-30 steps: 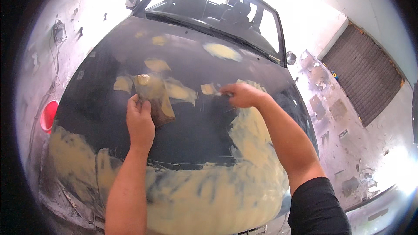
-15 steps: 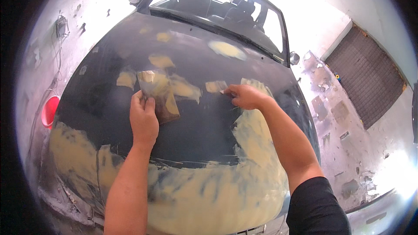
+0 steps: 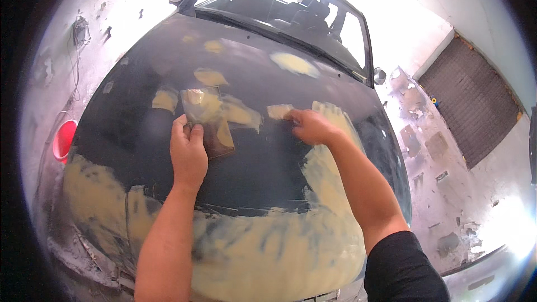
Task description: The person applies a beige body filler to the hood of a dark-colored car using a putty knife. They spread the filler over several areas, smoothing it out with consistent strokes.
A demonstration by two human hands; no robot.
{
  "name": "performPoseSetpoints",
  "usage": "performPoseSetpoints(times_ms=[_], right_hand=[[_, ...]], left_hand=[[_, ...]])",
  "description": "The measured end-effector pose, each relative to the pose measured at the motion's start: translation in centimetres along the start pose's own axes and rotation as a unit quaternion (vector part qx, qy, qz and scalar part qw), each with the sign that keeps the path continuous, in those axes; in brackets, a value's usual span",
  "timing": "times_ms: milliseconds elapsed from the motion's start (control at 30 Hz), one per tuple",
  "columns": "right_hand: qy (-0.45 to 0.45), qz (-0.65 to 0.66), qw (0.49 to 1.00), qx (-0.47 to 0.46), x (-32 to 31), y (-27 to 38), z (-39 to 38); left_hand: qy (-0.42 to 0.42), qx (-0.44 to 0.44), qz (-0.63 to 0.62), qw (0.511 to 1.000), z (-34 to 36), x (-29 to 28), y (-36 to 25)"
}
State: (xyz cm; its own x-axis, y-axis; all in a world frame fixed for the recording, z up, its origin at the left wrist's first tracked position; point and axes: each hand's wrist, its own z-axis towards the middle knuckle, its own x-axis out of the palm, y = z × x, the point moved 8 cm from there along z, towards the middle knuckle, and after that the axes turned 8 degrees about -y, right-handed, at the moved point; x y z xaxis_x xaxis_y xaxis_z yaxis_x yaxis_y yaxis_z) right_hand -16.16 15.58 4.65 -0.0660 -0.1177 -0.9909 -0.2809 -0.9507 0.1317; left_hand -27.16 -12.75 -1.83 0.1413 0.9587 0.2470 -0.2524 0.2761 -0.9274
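Observation:
A dark car hood (image 3: 251,173) fills the middle of the view, with patches of dried-looking yellow putty over it. My left hand (image 3: 189,154) is closed on the left edge of a flat putty board (image 3: 221,137), brownish and see-through looking, smeared with yellow putty. The board is held tilted above the hood. My right hand (image 3: 314,127) is closed in a pinch at the right edge of a small putty patch (image 3: 278,111). Its fingers grip a thin putty spreader, almost wholly covered by the hand now.
The windshield (image 3: 279,8) rises beyond the hood, with a side mirror (image 3: 379,75) at the right. A red bucket (image 3: 65,141) is by the left wall. Cables (image 3: 76,72) hang above it. A dark grille-like panel (image 3: 470,98) is set in the right wall.
My right hand has shifted slightly up and over the small patch, covering the spreader's pale tip that showed before. My left hand keeps the board, turned a little; the whole view has moved slightly.

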Motion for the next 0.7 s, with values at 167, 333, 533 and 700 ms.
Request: performPoseSetpoints(times_ms=[167,333,533,700], right_hand=[[0.024,0.084,0.995,0.044,-1.7,-1.8,-1.0],[-0.006,0.064,0.98,0.189,-2.4,-6.9,3.8],[0.018,-0.057,0.989,0.136,-0.9,-4.3,7.4],[-0.004,-0.035,0.994,0.108,0.7,1.1,7.5]], left_hand=[[-0.016,-0.028,0.025,0.999,0.2,-0.5,-0.1],[-0.009,-0.048,-0.048,0.998,-0.1,0.5,0.3],[-0.005,-0.044,-0.046,0.998,0.0,0.3,0.5],[-0.005,-0.029,-0.038,0.999,0.0,0.1,0.2]])
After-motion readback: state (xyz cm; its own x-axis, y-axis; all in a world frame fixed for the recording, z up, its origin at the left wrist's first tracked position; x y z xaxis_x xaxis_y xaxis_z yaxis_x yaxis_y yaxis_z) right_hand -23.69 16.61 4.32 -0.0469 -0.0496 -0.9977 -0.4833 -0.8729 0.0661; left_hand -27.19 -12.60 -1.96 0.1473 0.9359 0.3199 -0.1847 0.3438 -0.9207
